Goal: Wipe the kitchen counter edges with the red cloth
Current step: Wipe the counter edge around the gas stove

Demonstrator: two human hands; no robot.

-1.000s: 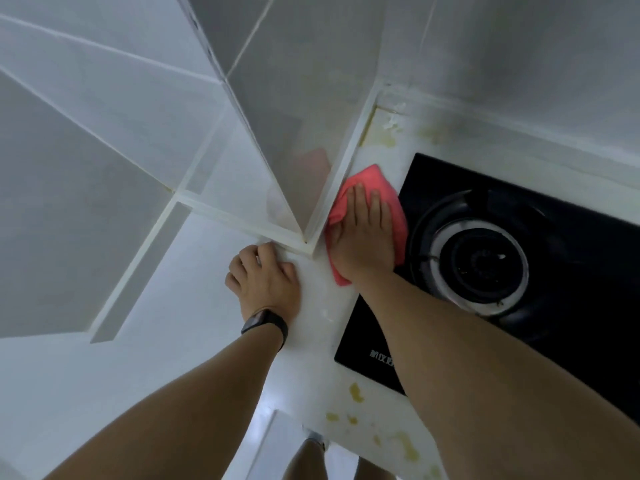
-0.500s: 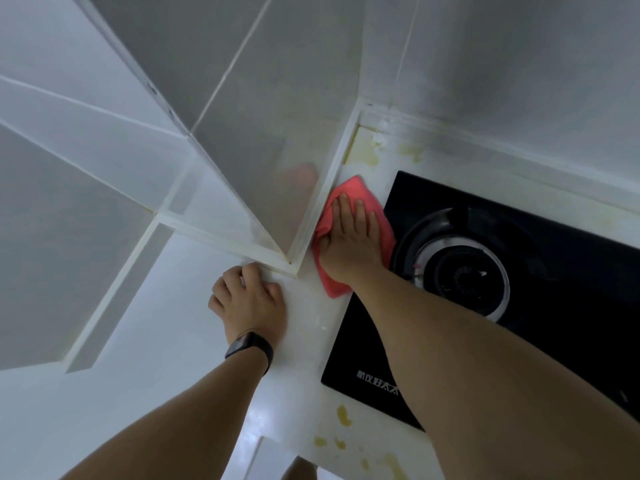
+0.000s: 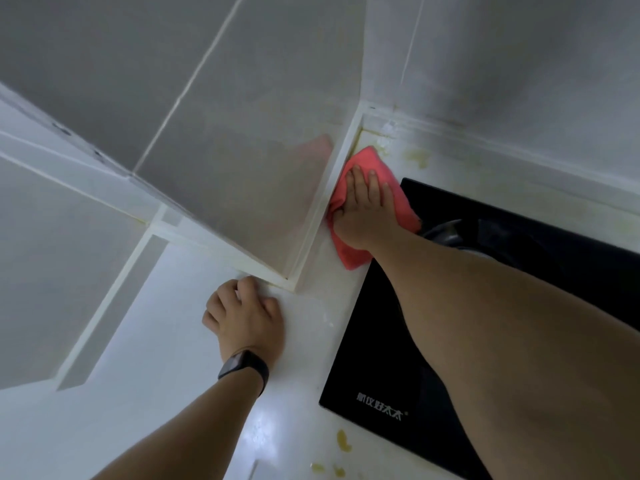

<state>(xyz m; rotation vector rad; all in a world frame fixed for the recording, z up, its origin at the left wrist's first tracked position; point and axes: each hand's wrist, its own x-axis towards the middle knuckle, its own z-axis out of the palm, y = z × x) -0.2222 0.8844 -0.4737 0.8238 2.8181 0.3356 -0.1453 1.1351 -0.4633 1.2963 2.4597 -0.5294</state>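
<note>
The red cloth (image 3: 372, 161) lies flat on the white counter (image 3: 194, 403), squeezed between the tiled side wall's white trim and the black stove. My right hand (image 3: 363, 206) presses down on it with fingers spread, pointing toward the back corner. My left hand (image 3: 244, 318), with a black band on the wrist, rests palm down on the counter by the protruding wall corner, holding nothing.
A black glass gas stove (image 3: 519, 306) with a burner (image 3: 446, 230) sits to the right, partly hidden by my forearm. Grey tiled walls (image 3: 242, 133) rise on the left and at the back. Yellowish stains (image 3: 343, 439) mark the counter near the front and in the back corner (image 3: 415, 157).
My right hand has slid the red cloth farther along the wall trim toward the back corner. My left hand stays planted on the counter. The view has shifted.
</note>
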